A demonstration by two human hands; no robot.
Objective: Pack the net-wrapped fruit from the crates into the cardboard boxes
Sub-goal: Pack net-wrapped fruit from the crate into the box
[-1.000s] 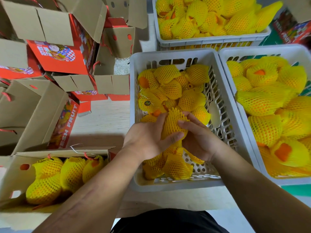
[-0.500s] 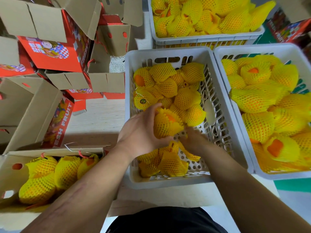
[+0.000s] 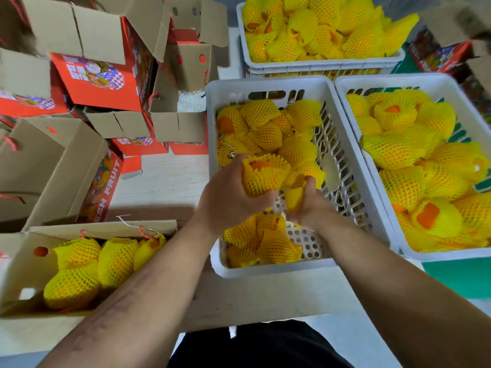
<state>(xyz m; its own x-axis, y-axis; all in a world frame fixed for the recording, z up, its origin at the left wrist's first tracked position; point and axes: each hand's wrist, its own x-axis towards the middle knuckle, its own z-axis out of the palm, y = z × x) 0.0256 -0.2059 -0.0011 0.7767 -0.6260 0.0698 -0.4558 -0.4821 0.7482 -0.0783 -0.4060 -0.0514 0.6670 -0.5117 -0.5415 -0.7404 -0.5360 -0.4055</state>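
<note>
Your left hand grips a net-wrapped fruit over the middle crate (orange showing on top); your right hand curls round another fruit beside it. The open box sits at the bench's near-left corner.

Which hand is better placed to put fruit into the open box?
Left. The left hand already holds a net-wrapped fruit and is nearer the open cardboard box; the right hand is reaching into the crate.

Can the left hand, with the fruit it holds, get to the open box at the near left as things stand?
Probably yes. The left hand grips a netted fruit above the crate; the box lies open beside that forearm, flaps back, room beside its fruit.
</note>
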